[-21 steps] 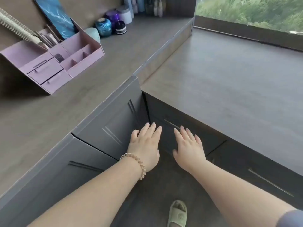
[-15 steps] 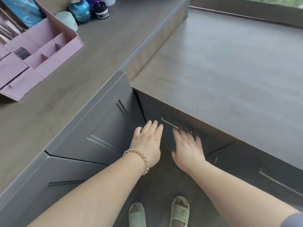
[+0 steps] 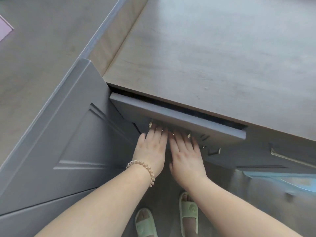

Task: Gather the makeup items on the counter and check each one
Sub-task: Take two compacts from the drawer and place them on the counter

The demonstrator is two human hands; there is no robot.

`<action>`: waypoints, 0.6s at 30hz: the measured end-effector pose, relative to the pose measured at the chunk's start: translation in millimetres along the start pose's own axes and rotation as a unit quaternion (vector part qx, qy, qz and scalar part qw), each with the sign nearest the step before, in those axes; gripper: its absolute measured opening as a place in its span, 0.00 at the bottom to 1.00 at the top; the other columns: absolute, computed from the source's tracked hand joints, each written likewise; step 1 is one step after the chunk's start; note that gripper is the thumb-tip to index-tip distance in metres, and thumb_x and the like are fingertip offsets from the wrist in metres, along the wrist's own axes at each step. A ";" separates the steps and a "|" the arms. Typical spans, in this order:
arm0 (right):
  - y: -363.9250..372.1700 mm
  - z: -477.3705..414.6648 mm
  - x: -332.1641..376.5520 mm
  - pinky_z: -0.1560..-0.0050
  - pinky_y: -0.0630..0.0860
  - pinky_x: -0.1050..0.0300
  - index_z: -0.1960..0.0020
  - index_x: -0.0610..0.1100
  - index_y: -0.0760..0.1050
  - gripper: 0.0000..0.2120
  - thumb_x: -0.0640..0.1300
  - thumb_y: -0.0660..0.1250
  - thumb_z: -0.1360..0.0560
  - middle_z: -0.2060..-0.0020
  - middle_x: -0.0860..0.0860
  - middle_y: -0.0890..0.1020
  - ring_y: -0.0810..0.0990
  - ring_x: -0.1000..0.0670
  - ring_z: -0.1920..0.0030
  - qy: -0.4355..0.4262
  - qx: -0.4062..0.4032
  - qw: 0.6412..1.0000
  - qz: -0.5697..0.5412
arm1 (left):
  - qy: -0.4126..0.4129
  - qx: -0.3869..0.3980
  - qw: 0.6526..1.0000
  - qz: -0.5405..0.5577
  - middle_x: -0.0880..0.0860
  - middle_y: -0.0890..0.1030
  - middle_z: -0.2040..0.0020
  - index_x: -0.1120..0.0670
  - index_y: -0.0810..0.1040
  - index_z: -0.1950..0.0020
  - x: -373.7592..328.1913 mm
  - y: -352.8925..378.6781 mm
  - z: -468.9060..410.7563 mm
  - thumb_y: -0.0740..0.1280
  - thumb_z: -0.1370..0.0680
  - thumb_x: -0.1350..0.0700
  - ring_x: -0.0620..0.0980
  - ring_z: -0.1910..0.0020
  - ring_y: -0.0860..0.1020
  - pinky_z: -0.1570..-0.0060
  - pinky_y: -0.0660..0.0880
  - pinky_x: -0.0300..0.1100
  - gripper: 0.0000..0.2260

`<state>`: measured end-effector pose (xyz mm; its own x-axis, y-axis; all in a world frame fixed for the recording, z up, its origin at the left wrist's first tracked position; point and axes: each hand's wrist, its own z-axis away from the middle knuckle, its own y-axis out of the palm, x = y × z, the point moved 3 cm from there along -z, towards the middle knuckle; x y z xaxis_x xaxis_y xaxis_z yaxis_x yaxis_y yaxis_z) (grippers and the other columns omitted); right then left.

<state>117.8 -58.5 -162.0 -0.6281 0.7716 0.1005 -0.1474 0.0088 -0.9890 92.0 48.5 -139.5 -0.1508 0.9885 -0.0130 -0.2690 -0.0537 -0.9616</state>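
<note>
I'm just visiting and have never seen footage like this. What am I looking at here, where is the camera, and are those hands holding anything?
There is no machine here: a person wears a wide-angle camera on the head, so you look forward and down along both bare arms. The left hand, with a coiled band at its wrist, and the right hand lie side by side with their fingertips at the metal handle of a grey drawer. The drawer stands slightly out from under the wooden counter, leaving a dark gap; what is inside cannot be seen. The fingertips are tucked under the drawer's edge, so how they grip is hidden. This part of the counter shows only bare wood, with the pink corner of something at the far left. Below are the person's feet in green slippers.
</note>
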 end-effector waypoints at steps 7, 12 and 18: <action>-1.2 57.0 37.6 0.31 0.53 0.44 0.31 0.41 0.65 0.43 0.48 0.75 0.44 0.35 0.44 0.75 0.73 0.42 0.35 0.004 0.056 0.998 -0.014 | 0.092 -0.071 0.993 -0.009 0.52 0.75 0.36 0.53 0.64 0.31 10.3 -15.5 68.8 0.55 0.31 0.57 0.53 0.37 0.70 0.36 0.60 0.50 0.27; -7.8 81.7 54.0 0.31 0.55 0.44 0.29 0.41 0.65 0.42 0.48 0.72 0.42 0.33 0.43 0.73 0.71 0.42 0.33 -0.002 0.094 0.996 -0.005 | 0.144 -0.142 0.978 -0.056 0.53 0.62 0.26 0.52 0.59 0.26 24.3 -64.6 73.5 0.57 0.30 0.55 0.55 0.26 0.58 0.30 0.53 0.55 0.31; -48.9 98.0 72.9 0.31 0.58 0.46 0.32 0.47 0.68 0.32 0.46 0.68 0.36 0.34 0.47 0.74 0.71 0.46 0.34 -0.058 -0.028 0.998 -0.015 | 0.091 0.029 0.993 -0.063 0.53 0.49 0.21 0.49 0.40 0.24 43.0 -58.4 76.6 0.55 0.22 0.48 0.54 0.23 0.45 0.26 0.43 0.57 0.33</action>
<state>4.3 -65.0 -95.7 -0.7088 0.6915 0.1396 -0.1277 0.0688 -0.9894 28.3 83.3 -62.9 0.0603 0.9968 0.0519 -0.3298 0.0690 -0.9415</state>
